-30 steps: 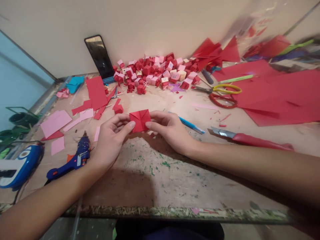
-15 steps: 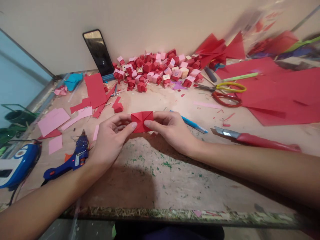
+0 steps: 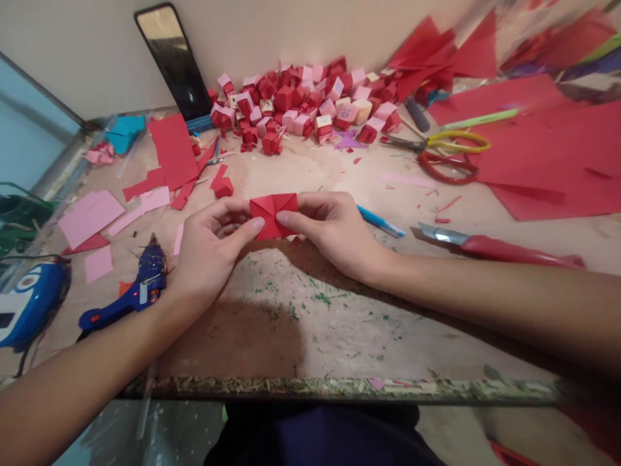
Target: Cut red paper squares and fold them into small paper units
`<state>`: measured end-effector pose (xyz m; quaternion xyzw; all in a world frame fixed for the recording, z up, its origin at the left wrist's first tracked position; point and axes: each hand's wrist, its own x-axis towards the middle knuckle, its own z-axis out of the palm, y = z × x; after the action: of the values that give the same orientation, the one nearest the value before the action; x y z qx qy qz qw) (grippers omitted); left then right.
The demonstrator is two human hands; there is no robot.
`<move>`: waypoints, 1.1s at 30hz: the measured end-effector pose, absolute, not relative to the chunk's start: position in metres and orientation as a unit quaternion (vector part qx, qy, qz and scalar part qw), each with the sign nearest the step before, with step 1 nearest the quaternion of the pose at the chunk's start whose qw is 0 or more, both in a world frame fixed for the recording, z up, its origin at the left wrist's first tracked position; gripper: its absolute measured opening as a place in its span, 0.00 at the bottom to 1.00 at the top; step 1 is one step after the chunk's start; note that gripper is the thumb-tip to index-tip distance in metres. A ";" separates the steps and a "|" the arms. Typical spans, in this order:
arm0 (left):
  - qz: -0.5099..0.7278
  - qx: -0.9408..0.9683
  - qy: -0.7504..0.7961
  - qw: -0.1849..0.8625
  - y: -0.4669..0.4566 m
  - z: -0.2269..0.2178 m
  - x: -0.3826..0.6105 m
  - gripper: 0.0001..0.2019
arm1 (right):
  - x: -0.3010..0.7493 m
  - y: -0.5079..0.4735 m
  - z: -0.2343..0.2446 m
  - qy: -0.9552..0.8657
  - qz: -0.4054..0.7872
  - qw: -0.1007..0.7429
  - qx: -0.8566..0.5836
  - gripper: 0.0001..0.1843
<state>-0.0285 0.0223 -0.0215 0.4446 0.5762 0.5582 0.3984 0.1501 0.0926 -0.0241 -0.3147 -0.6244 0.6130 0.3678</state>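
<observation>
A small square of folded red paper point(image 3: 274, 213) with diagonal creases is held up between both hands, above the middle of the table. My left hand point(image 3: 213, 243) pinches its left edge, thumb in front and fingers behind. On the right edge, my right hand point(image 3: 334, 236) pinches it the same way, its thumb lying near the paper's centre. A blue pen point(image 3: 381, 221) lies just behind my right hand. Beside my left wrist rests a blue hot glue gun point(image 3: 140, 285). A small red folded piece point(image 3: 223, 186) lies beyond my left hand.
A heap of small red and pink paper cubes point(image 3: 295, 107) lies against the wall, by a leaning phone point(image 3: 174, 61). To the right are scissors point(image 3: 451, 155), a red-handled cutter knife point(image 3: 499, 249) and red sheets point(image 3: 548, 162). Pink paper pieces point(image 3: 90, 217) lie left.
The camera view has tilted down, so the table and things on it appear higher. Both hands keep their pinch on the red paper; my right thumb has shifted slightly left across it.
</observation>
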 end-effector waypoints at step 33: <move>0.569 0.473 0.568 0.361 0.026 -0.023 -0.033 0.14 | 0.149 0.091 -0.023 -0.608 0.627 0.371 -0.317 0.09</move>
<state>-0.0325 0.0256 -0.0228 0.4731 0.5676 0.5688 0.3613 0.1495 0.0910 -0.0230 -0.3173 -0.6075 0.6266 0.3710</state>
